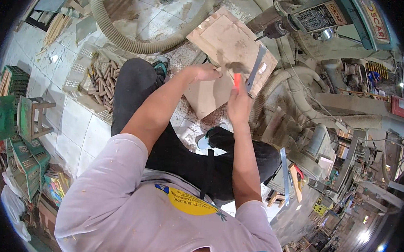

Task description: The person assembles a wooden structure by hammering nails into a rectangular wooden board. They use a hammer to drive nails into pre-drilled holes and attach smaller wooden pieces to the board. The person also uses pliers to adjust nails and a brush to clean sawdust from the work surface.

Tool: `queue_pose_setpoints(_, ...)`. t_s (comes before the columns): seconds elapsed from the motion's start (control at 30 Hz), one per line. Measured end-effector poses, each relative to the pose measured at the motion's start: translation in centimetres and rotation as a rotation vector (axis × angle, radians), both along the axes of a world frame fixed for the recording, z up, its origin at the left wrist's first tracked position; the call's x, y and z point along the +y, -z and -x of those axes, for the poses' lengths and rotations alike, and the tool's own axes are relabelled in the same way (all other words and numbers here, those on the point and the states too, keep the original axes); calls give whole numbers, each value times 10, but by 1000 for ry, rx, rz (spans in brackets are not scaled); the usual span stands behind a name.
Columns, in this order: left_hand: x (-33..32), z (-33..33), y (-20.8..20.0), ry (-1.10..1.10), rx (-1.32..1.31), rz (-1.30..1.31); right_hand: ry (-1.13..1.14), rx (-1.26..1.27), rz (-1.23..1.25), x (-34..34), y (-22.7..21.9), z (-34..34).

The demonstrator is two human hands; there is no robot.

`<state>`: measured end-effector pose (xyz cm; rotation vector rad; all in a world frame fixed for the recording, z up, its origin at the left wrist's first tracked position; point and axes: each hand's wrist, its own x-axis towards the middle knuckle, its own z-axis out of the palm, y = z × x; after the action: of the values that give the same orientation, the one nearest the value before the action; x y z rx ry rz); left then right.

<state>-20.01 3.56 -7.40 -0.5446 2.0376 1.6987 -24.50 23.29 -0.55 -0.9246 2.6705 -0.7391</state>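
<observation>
Our shirt [161,223] lies nearest; right hand [240,105] clasps orange tool [237,80] — working the board [208,97], we judge. Next move needs steadiness; left hand [206,72] — its grip we cannot tell.

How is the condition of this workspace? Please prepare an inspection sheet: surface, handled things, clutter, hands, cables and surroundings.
Surface: stained, pale wooden board.
Handled things: flat brown angular sheet; small bright orange-red object, kind unclear; long grey flat strip.
Clutter: white perforated plastic crate holding brown cylindrical wooden pegs.
Hands: left hand at the sheet, grip unclear; right hand closed around the orange-red object.
Cables: thin pale cable near ridged beige hose at right.
Surroundings: teal metal drilling machine; white tiled floor.
</observation>
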Motion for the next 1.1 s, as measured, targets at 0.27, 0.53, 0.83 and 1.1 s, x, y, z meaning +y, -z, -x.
queue_pose_setpoints(0.27, 1, -6, -12, -64, -23, -43, 74, -69, 52, -6, -2, -3)
queue_pose_setpoints(0.53, 0, -2, 6, -73, 22, 40, 4, -30, -54, -7, -10, -5)
queue_pose_setpoints(0.83, 11, -23, -27, -338, -2, -254, 98, -155, 164, 12, 11, 22)
queue_pose_setpoints(1.1, 5, -49, -54, -1250, 452, -998, 238, -526, 588, 7, -26, -5)
